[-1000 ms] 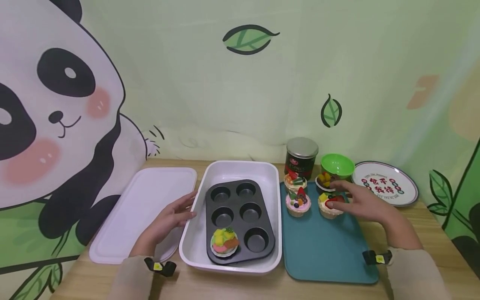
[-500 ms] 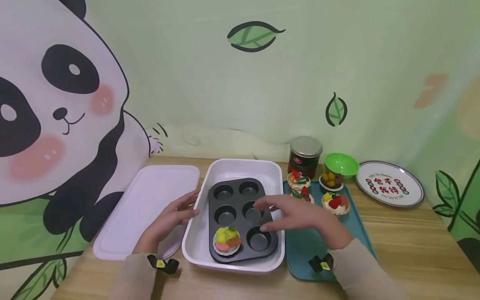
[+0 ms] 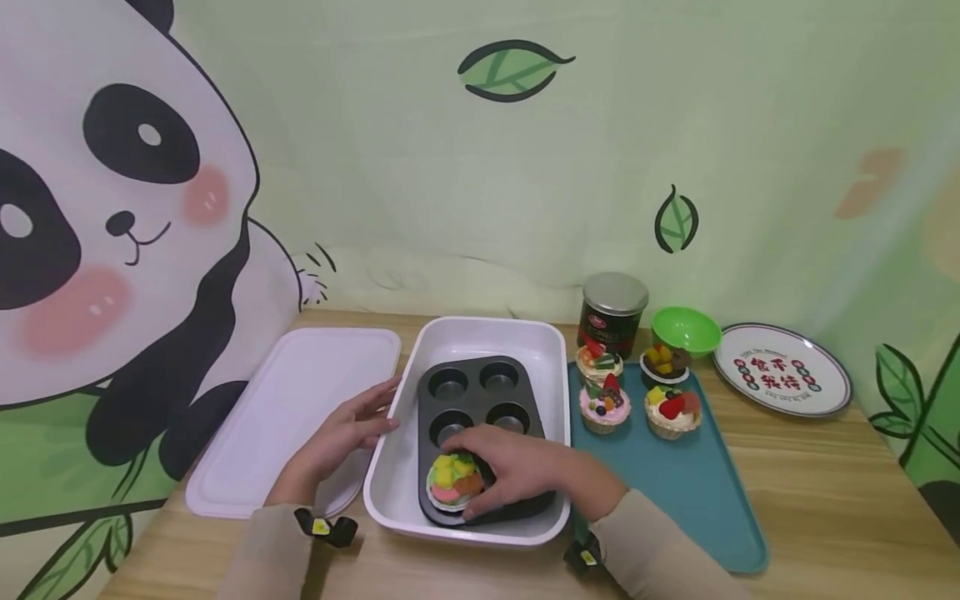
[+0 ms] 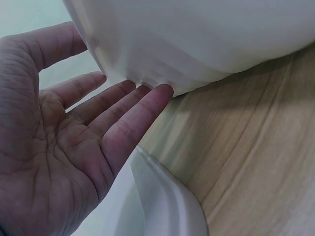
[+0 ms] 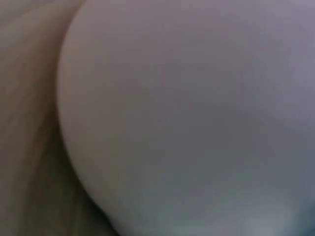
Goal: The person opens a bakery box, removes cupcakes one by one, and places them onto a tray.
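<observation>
A dark muffin tin (image 3: 491,383) lies inside the deep white tray (image 3: 495,329). In its near left cup sits a cupcake (image 3: 453,479) topped with yellow, green, pink and brown pieces. My right hand (image 3: 517,467) reaches over the tin from the right, thumb and fingers curved around this cupcake. My left hand (image 3: 341,437) is at the tray's left side. In the left wrist view, the straight fingers of the left hand (image 4: 74,132) touch the outer wall of the white tray (image 4: 187,39). A blurred pale surface fills most of the right wrist view, showing no fingers.
Several more cupcakes (image 3: 603,408) stand on a teal tray (image 3: 675,492) at the right. Behind are a coffee tin (image 3: 613,317), a green bowl (image 3: 686,329) and a printed plate (image 3: 780,371). A flat white lid (image 3: 300,392) lies left of the deep tray.
My right hand has left the cupcakes on the teal tray, crossed leftward over the muffin tin and come to the cupcake there. My left hand has stayed at the white tray's side.
</observation>
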### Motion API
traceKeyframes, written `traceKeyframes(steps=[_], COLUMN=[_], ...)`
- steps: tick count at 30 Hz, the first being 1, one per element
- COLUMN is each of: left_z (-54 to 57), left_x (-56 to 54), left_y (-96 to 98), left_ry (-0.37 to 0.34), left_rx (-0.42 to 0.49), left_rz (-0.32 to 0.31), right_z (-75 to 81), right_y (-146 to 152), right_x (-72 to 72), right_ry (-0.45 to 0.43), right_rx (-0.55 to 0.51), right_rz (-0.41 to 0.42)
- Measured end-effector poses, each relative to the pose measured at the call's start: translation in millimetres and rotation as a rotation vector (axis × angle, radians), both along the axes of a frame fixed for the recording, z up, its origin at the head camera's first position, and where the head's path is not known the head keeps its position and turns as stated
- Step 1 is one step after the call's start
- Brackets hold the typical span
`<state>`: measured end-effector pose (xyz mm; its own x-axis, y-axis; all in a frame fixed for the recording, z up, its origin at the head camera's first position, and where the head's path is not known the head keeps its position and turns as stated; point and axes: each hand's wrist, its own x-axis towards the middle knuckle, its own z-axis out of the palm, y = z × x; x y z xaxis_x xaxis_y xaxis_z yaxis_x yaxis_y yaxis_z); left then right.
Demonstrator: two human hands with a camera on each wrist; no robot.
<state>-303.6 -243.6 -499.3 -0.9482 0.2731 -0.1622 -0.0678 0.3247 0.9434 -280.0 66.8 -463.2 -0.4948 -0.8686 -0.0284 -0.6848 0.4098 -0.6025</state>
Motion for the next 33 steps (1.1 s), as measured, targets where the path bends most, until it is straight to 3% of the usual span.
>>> traceKeyframes(steps=[7, 33], left_z=[-0.1, -2.1], left_x=[1.3, -0.6], left_y=[-0.7, 0.9], left_ry=[-0.008, 0.002], left_rx=[-0.016, -0.007], left_rz=[0.006, 0.011], right_z=[-9.3, -8.8], right_y=[-6.9, -5.3], right_x=[3.3, 3.2], right_ry=[0.08, 0.062], right_rx=[0.015, 0.031], right_rz=[-0.018, -0.06])
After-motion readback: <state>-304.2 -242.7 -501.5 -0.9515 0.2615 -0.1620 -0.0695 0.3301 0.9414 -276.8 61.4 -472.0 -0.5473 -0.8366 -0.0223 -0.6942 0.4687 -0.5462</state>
